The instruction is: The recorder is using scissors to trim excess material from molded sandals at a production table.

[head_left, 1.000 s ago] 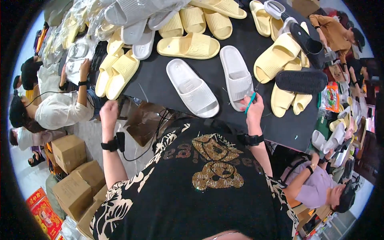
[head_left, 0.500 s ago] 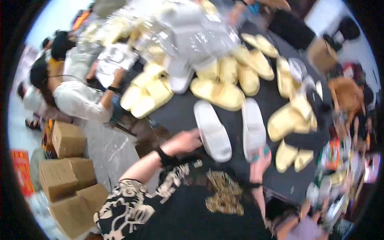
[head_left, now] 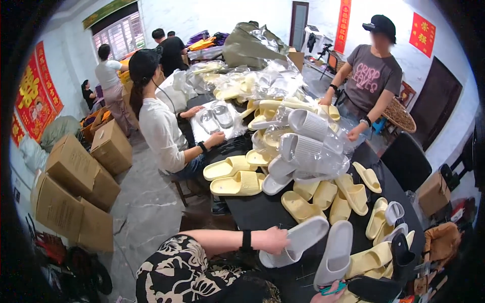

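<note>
A long dark table [head_left: 262, 209] runs away from the camera, and it's crowded. At the near end, two pale grey slides [head_left: 316, 245] lie side by side on the black top. Just beyond them, pale yellow slides [head_left: 237, 177] spread across the middle and down the right edge. Further up sits a heap of grey slides in clear plastic bags [head_left: 308, 146], with more bagged pairs [head_left: 237, 83] piled toward the far end.

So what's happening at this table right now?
A person at a black table holds a pale grey slide sandal in the left hand. The right hand, barely visible at the lower edge, is at its mate. Yellow sandals and bagged pairs cover the table; two co-workers handle bagged pairs.
</note>
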